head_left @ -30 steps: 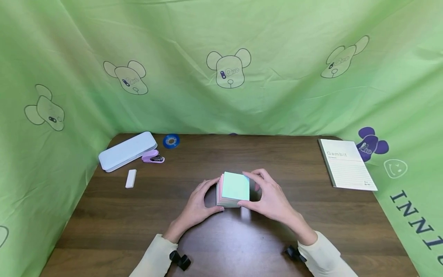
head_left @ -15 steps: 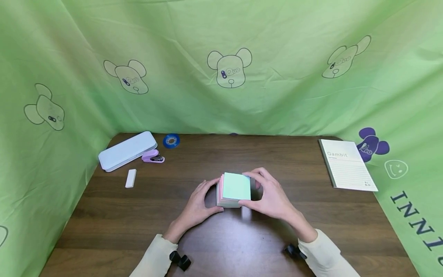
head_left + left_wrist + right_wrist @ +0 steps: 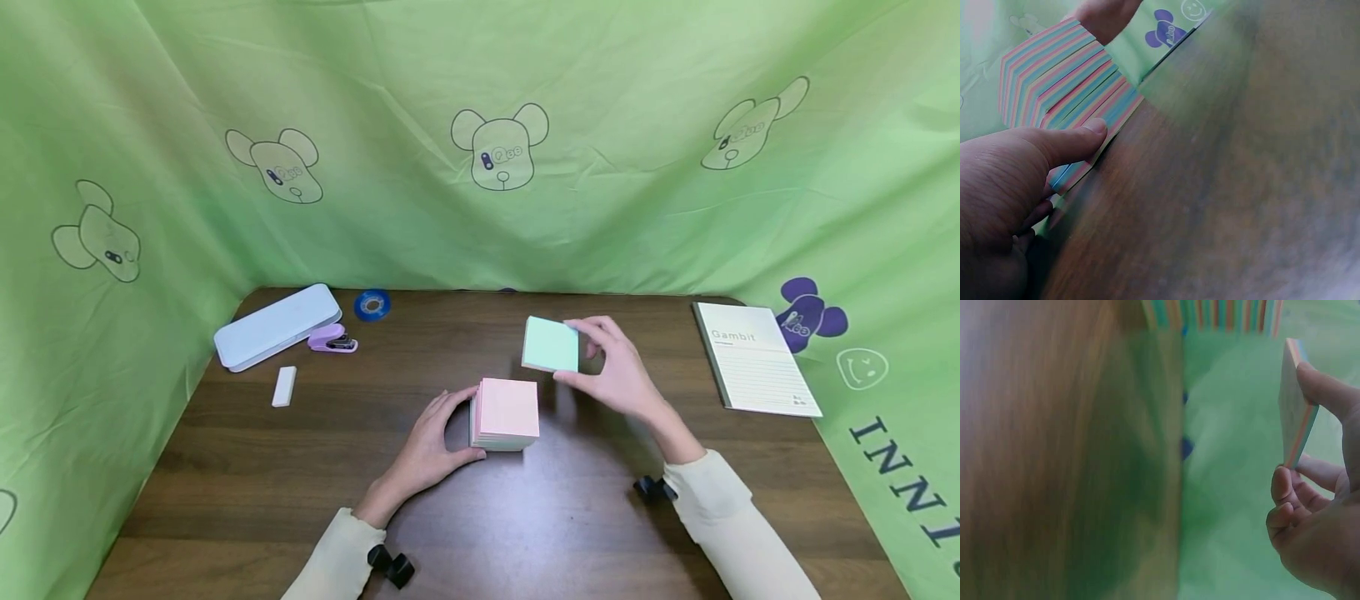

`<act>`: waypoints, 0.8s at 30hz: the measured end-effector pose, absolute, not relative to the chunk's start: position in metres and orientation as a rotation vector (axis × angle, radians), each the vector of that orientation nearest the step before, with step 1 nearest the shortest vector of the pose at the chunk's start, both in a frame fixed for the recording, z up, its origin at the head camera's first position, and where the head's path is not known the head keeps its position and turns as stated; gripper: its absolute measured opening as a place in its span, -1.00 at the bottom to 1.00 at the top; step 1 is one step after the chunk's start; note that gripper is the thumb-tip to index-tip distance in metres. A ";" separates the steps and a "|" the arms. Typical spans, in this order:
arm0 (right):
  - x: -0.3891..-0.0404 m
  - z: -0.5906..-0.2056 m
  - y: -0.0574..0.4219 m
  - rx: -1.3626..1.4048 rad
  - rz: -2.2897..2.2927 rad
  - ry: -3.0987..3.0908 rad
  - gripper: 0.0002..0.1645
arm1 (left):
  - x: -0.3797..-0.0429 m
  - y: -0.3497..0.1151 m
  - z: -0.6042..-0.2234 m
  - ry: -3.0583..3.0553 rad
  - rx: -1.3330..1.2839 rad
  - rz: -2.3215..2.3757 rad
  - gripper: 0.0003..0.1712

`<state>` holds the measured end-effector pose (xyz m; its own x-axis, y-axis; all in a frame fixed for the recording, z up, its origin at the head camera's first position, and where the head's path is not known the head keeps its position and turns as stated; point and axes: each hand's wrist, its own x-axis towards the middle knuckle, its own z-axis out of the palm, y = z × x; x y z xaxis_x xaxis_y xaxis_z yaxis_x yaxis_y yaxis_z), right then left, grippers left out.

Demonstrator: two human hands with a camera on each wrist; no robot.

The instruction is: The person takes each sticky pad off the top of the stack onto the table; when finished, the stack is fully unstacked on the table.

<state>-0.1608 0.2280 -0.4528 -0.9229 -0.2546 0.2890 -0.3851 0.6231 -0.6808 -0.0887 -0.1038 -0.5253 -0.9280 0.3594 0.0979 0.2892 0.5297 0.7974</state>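
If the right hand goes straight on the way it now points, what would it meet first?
Beyond the pad it holds, the right hand would probably meet the green curtain first, though depth is unclear.

Green cloth (image 3: 375,237) hangs in soft folds behind the table (image 3: 585,542) and along both sides, printed with outlined animal heads (image 3: 501,162); on the right it also bears a purple head (image 3: 801,317), a smiley (image 3: 862,368) and large dark letters (image 3: 892,467). The table is dark brown with wood grain running crosswise and rounded far corners, and a pale glare (image 3: 491,504) shines on its near middle.
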 end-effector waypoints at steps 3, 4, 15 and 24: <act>-0.176 -0.459 0.237 0.513 1.156 -2.703 -0.06 | -0.089 -0.103 -0.525 2.678 0.569 1.370 0.07; -0.181 -0.461 0.239 0.507 1.141 -2.719 -0.06 | -0.089 -0.103 -0.525 2.677 0.569 1.369 0.07; -0.221 -0.502 0.253 0.544 0.913 -2.944 0.02 | -0.087 -0.103 -0.525 2.690 0.558 1.370 0.08; -0.233 -0.505 0.254 0.439 0.918 -3.011 0.06 | -0.088 -0.104 -0.526 2.690 0.555 1.359 0.08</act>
